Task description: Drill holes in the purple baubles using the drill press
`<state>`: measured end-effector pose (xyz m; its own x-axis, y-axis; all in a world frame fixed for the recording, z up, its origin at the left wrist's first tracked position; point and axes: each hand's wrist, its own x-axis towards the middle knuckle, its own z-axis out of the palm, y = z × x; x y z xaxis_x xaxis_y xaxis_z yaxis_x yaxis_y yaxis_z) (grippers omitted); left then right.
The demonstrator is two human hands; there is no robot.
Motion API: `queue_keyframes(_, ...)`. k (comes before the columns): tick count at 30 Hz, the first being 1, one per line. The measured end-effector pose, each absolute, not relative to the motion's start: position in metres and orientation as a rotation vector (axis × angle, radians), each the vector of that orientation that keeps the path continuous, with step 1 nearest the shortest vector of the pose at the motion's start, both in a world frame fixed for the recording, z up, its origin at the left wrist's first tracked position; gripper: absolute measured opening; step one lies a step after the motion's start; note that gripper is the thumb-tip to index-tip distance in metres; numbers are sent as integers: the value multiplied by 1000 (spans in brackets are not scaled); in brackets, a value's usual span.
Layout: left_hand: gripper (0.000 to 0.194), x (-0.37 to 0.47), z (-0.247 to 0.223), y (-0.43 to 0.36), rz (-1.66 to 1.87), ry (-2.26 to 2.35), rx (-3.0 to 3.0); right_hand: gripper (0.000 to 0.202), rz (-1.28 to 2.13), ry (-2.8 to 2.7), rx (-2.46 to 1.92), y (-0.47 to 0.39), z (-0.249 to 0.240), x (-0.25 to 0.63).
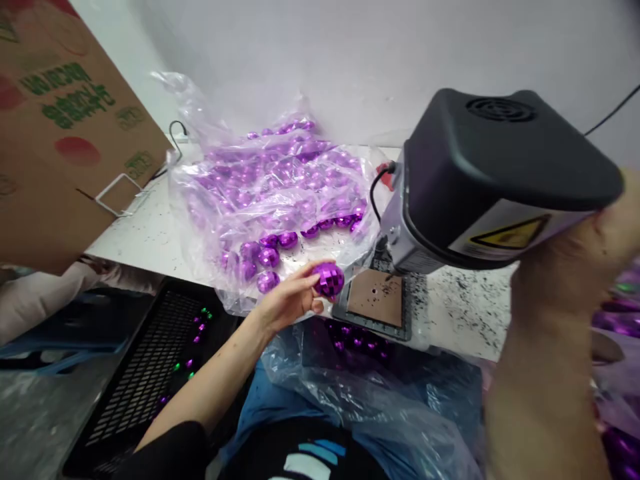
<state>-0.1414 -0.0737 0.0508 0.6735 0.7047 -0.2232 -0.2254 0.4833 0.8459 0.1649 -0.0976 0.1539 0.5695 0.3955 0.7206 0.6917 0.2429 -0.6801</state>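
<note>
My left hand (295, 297) is closed around a shiny purple faceted ball (329, 280), held just left of a small dark-framed brown plate (375, 293) on the table. Beyond it, a clear plastic bag (270, 207) lies spread out, full of similar purple balls (269, 257), some showing at its open edge. My right hand (607, 230) is raised against the far side of a black-topped machine (505, 160) with a yellow warning label. That hand is blurred and its fingers are hidden behind the machine.
A printed cardboard box (75, 147) stands at left. Below it is a black mesh crate (135, 360) with small purple and green pieces. Dark flecks cover the white table (465, 307). Clear plastic (360, 393) with purple balls lies over my lap. More purple items are at far right.
</note>
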Motion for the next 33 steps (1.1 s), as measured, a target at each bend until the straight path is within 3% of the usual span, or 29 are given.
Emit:
queue_keyframes(6, 58, -94, 27, -95, 452, 684, 960, 69, -229, -1116, -1418, -104, 167, 154)
queue_keyframes(14, 40, -68, 13, -77, 649, 847, 1451, 70, -144, -1124, -1445, -105, 166, 157)
queue_keyframes(21, 51, -50, -2, -77, 723, 860, 1881, 72, -212, -1112, -1420, -105, 166, 156)
queue_keyframes(27, 48, -38, -9, -84, 823, 847, 2285, 64, -264, -1110, -1435, -105, 164, 155)
queue_keyframes(33, 44, -29, -11, -89, 758, 911, 2326, 67, -223, -1081, -1387, -104, 163, 154)
